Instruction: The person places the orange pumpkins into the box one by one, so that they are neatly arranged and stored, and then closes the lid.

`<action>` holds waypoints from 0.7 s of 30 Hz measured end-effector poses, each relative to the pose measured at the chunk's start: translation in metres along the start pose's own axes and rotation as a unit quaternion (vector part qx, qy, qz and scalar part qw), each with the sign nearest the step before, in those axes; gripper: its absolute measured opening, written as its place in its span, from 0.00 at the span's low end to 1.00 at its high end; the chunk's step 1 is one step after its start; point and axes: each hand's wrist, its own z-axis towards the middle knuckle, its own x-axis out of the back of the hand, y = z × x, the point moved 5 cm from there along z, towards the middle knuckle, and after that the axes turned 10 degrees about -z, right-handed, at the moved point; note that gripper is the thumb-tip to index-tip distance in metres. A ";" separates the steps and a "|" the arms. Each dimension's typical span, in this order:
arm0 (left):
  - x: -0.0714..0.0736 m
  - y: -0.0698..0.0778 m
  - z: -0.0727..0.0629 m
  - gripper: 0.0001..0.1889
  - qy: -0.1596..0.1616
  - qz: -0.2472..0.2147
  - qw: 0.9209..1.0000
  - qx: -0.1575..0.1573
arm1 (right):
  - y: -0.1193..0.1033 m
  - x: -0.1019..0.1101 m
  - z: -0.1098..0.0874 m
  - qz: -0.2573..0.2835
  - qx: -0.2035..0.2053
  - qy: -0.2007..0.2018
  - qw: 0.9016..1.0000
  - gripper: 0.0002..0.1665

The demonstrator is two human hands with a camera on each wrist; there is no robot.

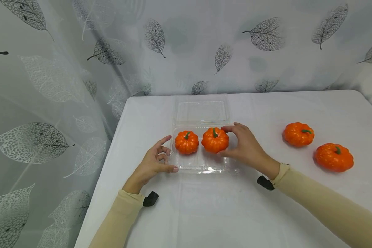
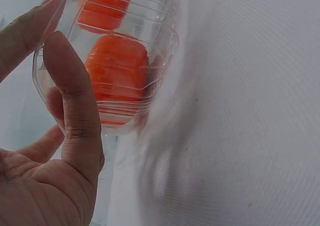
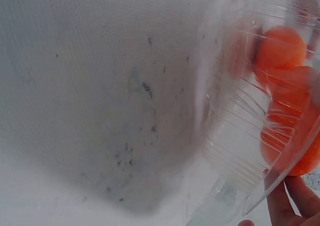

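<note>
A clear plastic clamshell container [image 1: 186, 166] lies on the table with its lid [image 1: 201, 112] folded back. Inside its left half sits a small orange pumpkin [image 1: 187, 142] with a green stem. My left hand [image 1: 148, 165] grips the container's left edge, thumb at the near corner and fingers along the side; the left wrist view shows the thumb against the clear rim. With thumb and fingers around its right side, my right hand [image 1: 246, 146] holds a second pumpkin [image 1: 215, 140] over the container's right half. In the right wrist view, the fingertips [image 3: 300, 188] meet the orange skin beyond the clear wall.
Two more orange pumpkins lie to the right on the white table [image 1: 210, 213], a farther pumpkin [image 1: 298, 134] and a nearer pumpkin [image 1: 334, 157]. A leaf-patterned curtain [image 1: 186, 44] hangs behind the table and along its left side.
</note>
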 end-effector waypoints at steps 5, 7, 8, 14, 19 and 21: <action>0.001 -0.001 0.001 0.59 -0.003 0.000 1.000 -0.003 | 0.000 -0.003 0.001 -0.047 0.020 0.012 0.999 0.49; 0.001 -0.002 0.002 0.59 -0.004 -0.001 1.000 -0.004 | 0.000 -0.004 0.001 -0.069 0.030 0.016 0.997 0.49; 0.001 -0.001 0.001 0.59 -0.004 -0.002 1.000 -0.005 | -0.001 -0.004 0.001 -0.077 0.034 0.016 0.996 0.49; 0.000 -0.001 0.001 0.60 -0.003 -0.008 1.000 -0.007 | -0.002 -0.008 0.003 -0.118 0.051 0.009 0.992 0.47; 0.001 -0.003 0.003 0.60 -0.003 -0.004 1.000 -0.006 | -0.002 -0.011 0.003 -0.146 0.052 0.003 0.988 0.47; 0.002 -0.003 0.003 0.60 -0.002 -0.002 1.000 -0.006 | -0.003 -0.012 0.003 -0.156 0.055 0.002 0.986 0.47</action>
